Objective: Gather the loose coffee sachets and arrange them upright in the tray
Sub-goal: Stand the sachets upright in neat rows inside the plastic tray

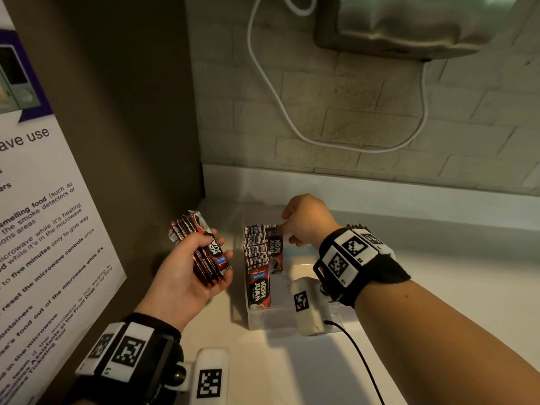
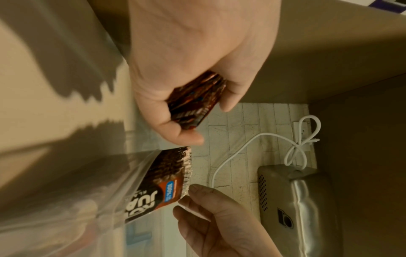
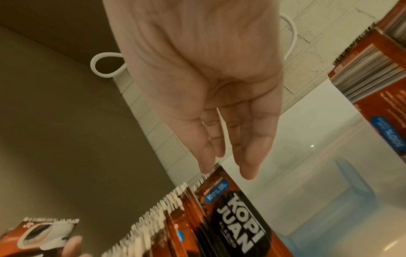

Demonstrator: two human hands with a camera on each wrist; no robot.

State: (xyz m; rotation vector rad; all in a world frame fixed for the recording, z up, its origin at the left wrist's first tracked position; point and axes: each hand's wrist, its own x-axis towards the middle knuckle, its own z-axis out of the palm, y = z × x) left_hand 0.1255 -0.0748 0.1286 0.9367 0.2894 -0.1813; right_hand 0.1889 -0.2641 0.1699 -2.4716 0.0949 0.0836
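**Sachets going into the tray, one at a time**

Left hand palm up beside the tray, fingers curled round a fanned stack of red-and-black foil coffee sachets. Held like a deck of cards, probably to keep the supply close while the other hand feeds pieces in singly. Roughly six or seven edges showing in the fan; exact count not readable.

Right hand reaching down over the clear rectangular plastic tray, fingers extended and only lightly bent. Fingertips at the crimped top edge of the single upright red-and-black sachet at the inner end of the row. Whether pinching that edge or merely steadying it: cannot tell from the wrist views. Likely nudging it square against the others so it stands rather than slumps.

Packed row of upright sachets against the tray's left wall, crimped tops aligned, far too many and too tightly pressed to count. Rest of the tray bare to the right of the row, so room remaining. Second block of similar sachets beyond the right wrist, standing on end; number unclear.

One tray, two hands, one white looped cable on the brick-pattern wall behind. Tray on a white countertop.

Judged well along: most sachets standing, one handful left.
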